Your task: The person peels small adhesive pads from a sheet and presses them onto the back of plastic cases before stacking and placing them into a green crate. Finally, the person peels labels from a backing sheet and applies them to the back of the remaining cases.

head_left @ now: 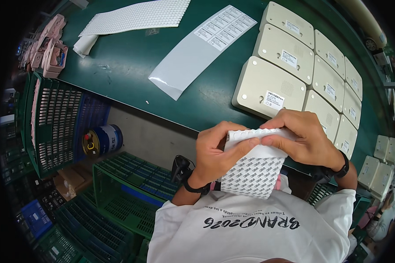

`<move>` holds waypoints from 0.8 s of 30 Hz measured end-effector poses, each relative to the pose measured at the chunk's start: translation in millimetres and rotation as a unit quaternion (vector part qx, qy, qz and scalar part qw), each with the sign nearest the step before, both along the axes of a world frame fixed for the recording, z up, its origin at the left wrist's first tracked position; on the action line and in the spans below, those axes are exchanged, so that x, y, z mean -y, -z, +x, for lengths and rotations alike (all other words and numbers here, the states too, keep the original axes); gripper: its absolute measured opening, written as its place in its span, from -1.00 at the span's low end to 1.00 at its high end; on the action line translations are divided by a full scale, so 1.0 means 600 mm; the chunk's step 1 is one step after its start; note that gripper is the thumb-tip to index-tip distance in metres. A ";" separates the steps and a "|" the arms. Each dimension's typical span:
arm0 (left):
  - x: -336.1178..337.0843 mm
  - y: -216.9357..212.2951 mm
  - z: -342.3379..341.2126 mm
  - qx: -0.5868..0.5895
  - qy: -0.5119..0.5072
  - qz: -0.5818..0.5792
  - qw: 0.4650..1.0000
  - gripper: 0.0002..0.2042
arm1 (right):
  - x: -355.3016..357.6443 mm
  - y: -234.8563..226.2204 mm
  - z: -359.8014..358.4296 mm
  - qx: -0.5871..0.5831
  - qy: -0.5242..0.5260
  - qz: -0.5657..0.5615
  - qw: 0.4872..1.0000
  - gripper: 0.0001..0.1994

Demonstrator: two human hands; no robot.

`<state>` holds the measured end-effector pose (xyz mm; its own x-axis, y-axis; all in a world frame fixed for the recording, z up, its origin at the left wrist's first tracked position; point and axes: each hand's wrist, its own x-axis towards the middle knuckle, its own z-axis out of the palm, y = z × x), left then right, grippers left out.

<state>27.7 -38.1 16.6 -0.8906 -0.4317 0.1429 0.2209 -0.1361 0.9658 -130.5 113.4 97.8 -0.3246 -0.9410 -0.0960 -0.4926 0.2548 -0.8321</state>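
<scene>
In front of my chest, both hands hold a white sheet of round stick-on pads [255,175], folded over so that its dark-patterned backing faces up. My left hand [217,151] is closed on the sheet's left side, thumb along the top fold. From the right, my right hand [303,138] pinches the same fold, its thumb tip close to the left one. A row of round bumps shows along the folded edge between the fingers. Just beyond my hands lies the nearest beige plastic housing [267,85], with a white label and round feet on its corners.
More beige housings [329,90] lie in rows at the right of the green table [131,83]. A partly used label sheet [184,65] and another sheet of bumpy pads [136,19] lie farther back. Pink parts [52,52] sit at the far left; green crates [127,210] and a drum [103,140] stand below.
</scene>
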 end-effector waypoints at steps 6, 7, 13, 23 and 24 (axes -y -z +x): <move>-0.005 -0.002 -0.003 0.019 0.002 0.066 0.998 -0.78 | -0.010 0.005 0.002 0.035 0.038 -0.002 0.999 -0.82; -0.005 -0.001 -0.003 0.025 0.010 0.078 0.997 -0.78 | -0.008 0.005 0.004 0.017 0.036 -0.010 0.999 -0.82; -0.010 0.002 -0.004 0.021 0.015 0.039 0.999 -0.82 | 0.006 0.014 0.009 -0.170 -0.014 -0.157 0.973 -0.83; -0.009 0.011 -0.010 0.023 0.007 0.058 0.998 -0.79 | 0.028 0.026 0.016 -0.174 -0.023 -0.232 0.957 -0.67; -0.007 0.012 -0.010 0.021 0.007 0.054 0.998 -0.79 | 0.030 0.024 0.013 -0.174 -0.041 -0.241 0.954 -0.67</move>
<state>21.6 -33.7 9.2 -0.9011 -0.4295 0.0591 0.1787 -0.2437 0.9533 -122.5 95.4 83.5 -0.1821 -0.8720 0.4543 -0.7623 -0.1666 -0.6254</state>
